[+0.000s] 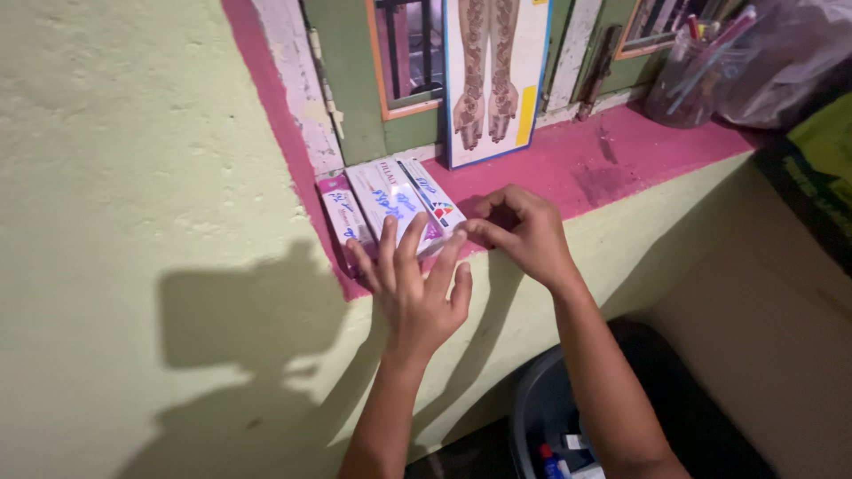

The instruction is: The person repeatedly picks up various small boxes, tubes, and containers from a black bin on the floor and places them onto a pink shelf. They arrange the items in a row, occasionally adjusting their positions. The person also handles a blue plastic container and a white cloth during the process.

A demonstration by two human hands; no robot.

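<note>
Pink sill (612, 164) under a green window frame (351, 80), pale green wall (115, 160) below and to 9 o'clock.

Boxes (390, 204): three slim white cartons lying flat, side by side and touching, at the sill's left end, long axes running from 5 toward 11 o'clock. Packed tight into the corner, likely to keep them square against the frame.

Left hand (417, 293): open, fingers spread and released, fingertips laid on the near ends of the boxes at the sill edge. Grasps nothing; reads as pressing or evening the ends flush.

Right hand (524, 235): at 3 o'clock of the boxes, fingers curled, thumb and forefinger touching the near right corner of the outermost box. Whether it pinches the corner or only nudges it, cannot tell.

Around:
- Card (493, 80) with a henna hand pattern, upright, leaning on the frame just behind the boxes at 12 o'clock.
- Jar (688, 80) of pens, far at 2 o'clock on the sill, beside a clear plastic bag (781, 53).
- Dark tub (550, 417) on the floor at 5 o'clock, small bottles inside.
</note>
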